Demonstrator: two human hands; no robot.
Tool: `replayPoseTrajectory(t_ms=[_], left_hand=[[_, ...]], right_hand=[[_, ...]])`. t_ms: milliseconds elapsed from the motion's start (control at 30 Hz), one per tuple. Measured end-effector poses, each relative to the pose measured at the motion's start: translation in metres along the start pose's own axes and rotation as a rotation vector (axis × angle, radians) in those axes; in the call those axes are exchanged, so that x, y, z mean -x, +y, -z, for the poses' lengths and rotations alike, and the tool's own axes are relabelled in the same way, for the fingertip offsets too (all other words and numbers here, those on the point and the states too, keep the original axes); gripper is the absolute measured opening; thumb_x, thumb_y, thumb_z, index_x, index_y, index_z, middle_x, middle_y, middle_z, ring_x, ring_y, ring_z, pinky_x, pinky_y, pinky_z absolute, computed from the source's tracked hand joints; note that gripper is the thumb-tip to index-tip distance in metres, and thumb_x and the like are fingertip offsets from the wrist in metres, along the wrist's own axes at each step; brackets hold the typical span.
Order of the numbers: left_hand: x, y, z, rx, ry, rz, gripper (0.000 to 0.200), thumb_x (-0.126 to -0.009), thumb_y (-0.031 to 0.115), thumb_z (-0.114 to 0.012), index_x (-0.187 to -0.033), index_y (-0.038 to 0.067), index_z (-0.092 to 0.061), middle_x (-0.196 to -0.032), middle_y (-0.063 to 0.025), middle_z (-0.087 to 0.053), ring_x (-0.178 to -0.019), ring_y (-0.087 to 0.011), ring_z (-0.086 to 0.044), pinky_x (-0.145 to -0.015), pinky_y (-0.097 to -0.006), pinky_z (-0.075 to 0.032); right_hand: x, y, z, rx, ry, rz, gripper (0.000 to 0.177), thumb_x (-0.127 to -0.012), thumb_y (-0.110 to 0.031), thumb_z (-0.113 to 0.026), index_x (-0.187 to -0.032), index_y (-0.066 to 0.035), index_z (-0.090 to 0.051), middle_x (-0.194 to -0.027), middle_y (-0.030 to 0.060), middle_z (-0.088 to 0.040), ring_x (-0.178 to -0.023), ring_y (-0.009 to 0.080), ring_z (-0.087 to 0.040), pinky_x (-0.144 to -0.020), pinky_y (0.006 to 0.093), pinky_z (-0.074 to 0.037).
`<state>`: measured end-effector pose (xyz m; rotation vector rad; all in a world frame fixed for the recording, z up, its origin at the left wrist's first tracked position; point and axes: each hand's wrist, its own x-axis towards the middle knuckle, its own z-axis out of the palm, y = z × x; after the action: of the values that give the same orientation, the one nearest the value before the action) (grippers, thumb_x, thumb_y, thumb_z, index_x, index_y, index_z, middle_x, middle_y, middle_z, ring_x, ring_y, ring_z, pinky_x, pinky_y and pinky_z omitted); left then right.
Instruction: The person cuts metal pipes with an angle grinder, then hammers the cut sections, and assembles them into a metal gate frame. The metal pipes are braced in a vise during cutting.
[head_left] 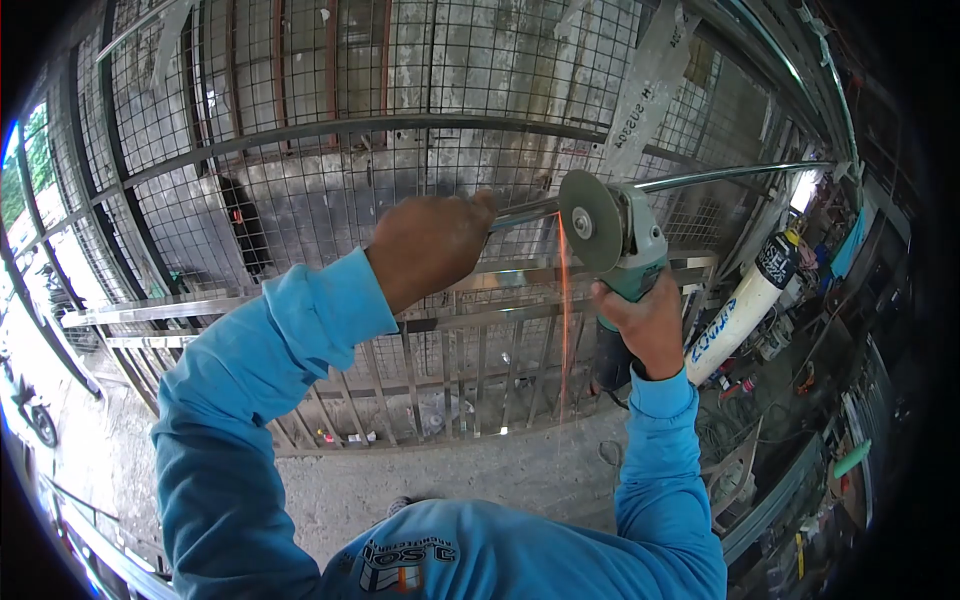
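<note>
An angle grinder (638, 262) with a thin grey cutting disc (590, 221) is gripped in my right hand (650, 322), its fingers wrapped round the green body. The disc's edge meets a shiny metal tube (735, 177) that runs across in front of me to the right. Orange sparks (565, 310) stream straight down from the point of contact. My left hand (432, 245) is closed round the tube's left part, a short way left of the disc. The hand hides the tube's left end.
Behind the tube stands a wire mesh panel (480, 90) with dark bars. Lower down is a metal railing frame (470, 318) with upright bars. A white gas cylinder (735, 318) leans at right, near cables and scrap on the concrete floor (480, 472). A motorcycle (40, 420) shows at far left.
</note>
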<state>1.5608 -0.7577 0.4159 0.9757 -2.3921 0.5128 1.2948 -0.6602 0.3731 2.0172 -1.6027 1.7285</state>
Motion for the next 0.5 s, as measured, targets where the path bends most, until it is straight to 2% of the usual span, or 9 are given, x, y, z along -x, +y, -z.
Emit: replayPoseTrajectory(t_ms=[100, 200, 500], left_hand=[[-0.0005, -0.0012, -0.0062, -0.016, 0.007, -0.036, 0.031, -0.094, 0.015, -0.052, -0.120, -0.001, -0.057, -0.073, -0.0180, -0.069, -0.064, -0.0353, -0.069, -0.055, -0.0479, -0.053], [0.0010, -0.0006, -0.0080, -0.012, 0.060, -0.066, 0.024, -0.090, 0.010, -0.051, -0.109, -0.003, -0.058, -0.069, -0.0164, -0.068, -0.063, -0.0341, -0.070, -0.053, -0.0448, -0.055], [-0.0005, -0.0003, -0.0101, -0.037, 0.053, -0.065, 0.023, -0.091, 0.009, -0.051, -0.109, -0.004, -0.057, -0.067, -0.0162, -0.067, -0.061, -0.0345, -0.069, -0.050, -0.0452, -0.054]], right_hand=[[-0.0008, 0.0065, 0.0005, 0.017, -0.012, 0.008, 0.047, -0.071, -0.016, -0.080, -0.107, 0.006, -0.059, -0.093, 0.0168, -0.072, -0.083, 0.0257, -0.071, -0.075, 0.0362, -0.055], [-0.0005, 0.0042, -0.0005, -0.008, -0.031, 0.010, 0.046, -0.072, -0.016, -0.080, -0.108, 0.005, -0.059, -0.094, 0.0160, -0.072, -0.083, 0.0244, -0.071, -0.075, 0.0359, -0.055], [0.0023, 0.0039, -0.0019, 0.039, -0.010, 0.000, 0.048, -0.072, -0.015, -0.079, -0.112, 0.004, -0.058, -0.096, 0.0140, -0.072, -0.084, 0.0213, -0.070, -0.077, 0.0346, -0.054]])
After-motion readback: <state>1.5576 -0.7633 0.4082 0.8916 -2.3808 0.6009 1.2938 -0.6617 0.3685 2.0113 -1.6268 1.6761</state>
